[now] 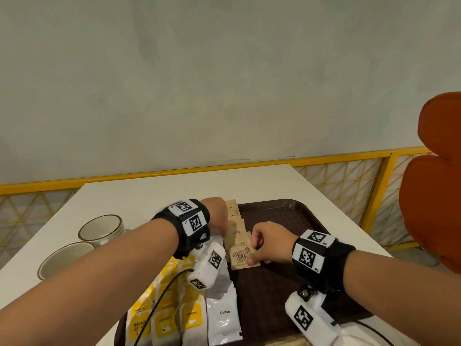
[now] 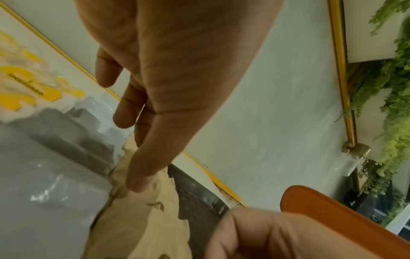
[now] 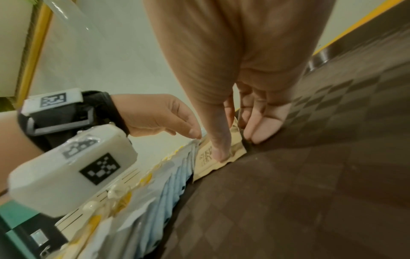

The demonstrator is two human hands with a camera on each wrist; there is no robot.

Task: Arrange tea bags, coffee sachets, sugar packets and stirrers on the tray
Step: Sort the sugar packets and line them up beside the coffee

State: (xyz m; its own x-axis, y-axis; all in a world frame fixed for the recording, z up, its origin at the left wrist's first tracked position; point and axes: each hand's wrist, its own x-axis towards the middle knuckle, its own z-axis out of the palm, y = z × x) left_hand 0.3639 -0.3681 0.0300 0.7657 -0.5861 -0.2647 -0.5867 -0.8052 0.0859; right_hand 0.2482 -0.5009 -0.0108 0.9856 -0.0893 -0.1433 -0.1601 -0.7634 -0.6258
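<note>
A brown tray (image 1: 287,216) (image 3: 310,175) lies on the white table. Down its middle runs an overlapping row of brown sugar packets (image 1: 239,255) (image 2: 137,219) (image 3: 206,161). My right hand (image 1: 252,253) (image 3: 239,147) pinches the nearest packet at its right edge, thumb on its face and fingertips down on the tray beside it. My left hand (image 1: 219,221) (image 2: 133,152) (image 3: 186,129) touches the far part of the row with relaxed fingers and thumb. White coffee sachets (image 1: 223,315) (image 3: 177,175) and yellow-and-white tea bags (image 1: 162,313) (image 2: 26,84) lie in rows on the tray's left. No stirrers show.
Two cream cups (image 1: 101,229) (image 1: 64,259) stand on the table (image 1: 174,188) left of the tray. An orange chair back (image 1: 439,196) (image 2: 343,219) rises at the right. A yellow railing (image 1: 224,168) runs behind the table. A black cable crosses the tea bags.
</note>
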